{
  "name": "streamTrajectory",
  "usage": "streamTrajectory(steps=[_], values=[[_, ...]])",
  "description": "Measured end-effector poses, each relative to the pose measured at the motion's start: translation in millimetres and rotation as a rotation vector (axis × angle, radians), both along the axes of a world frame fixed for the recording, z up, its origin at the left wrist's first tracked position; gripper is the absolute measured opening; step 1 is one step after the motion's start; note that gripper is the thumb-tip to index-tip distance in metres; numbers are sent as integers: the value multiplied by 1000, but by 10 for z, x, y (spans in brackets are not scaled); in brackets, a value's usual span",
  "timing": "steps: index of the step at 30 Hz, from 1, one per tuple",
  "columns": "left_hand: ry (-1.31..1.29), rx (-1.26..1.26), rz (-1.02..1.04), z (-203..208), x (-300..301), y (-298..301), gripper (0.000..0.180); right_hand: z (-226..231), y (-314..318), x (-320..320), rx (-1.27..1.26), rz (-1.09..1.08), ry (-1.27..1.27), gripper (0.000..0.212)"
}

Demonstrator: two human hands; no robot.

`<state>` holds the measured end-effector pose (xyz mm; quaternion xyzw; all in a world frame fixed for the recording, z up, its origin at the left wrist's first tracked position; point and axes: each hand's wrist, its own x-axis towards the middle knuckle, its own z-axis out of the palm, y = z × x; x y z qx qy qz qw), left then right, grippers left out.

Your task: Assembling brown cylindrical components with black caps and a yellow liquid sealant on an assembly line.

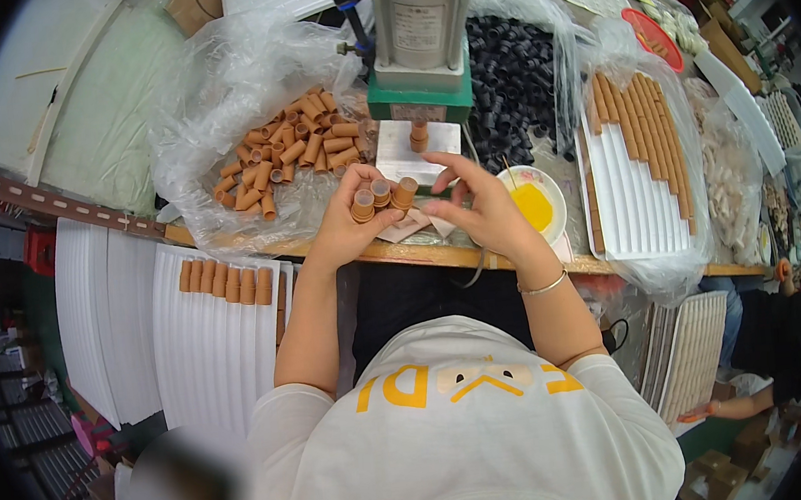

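Note:
Three orange-brown cylindrical tubes (403, 194) with pale, translucent-looking ends are clustered in my left hand (349, 224), its fingers curled round them. My right hand (480, 203) is just to the right, with thumb and index finger spread and nothing between them. Its index fingertip comes close to another brown tube (419, 137), which stands upright on the metal plate (444, 144) under the press (412, 30); whether they touch I cannot tell. Below my hands, flat pale pieces (403, 228) lie at the bench edge.
Loose brown tubes (301, 144) lie heaped in clear plastic at left, black parts (513, 69) at back right. A bowl with yellow contents (532, 205) sits by my right hand. Ridged white trays (206, 362) with brown pieces flank me; a co-worker's hand (696, 413) is at far right.

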<state>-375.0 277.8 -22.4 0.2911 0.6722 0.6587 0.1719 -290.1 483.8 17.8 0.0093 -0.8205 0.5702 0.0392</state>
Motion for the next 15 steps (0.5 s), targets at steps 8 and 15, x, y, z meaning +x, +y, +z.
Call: streamTrajectory(steps=[8, 15], values=[[6, -56, 88, 134, 286, 139, 33, -153, -178, 46, 75, -94, 244, 21], [751, -101, 234, 30, 594, -27, 42, -235, -378, 135, 261, -231, 122, 28]])
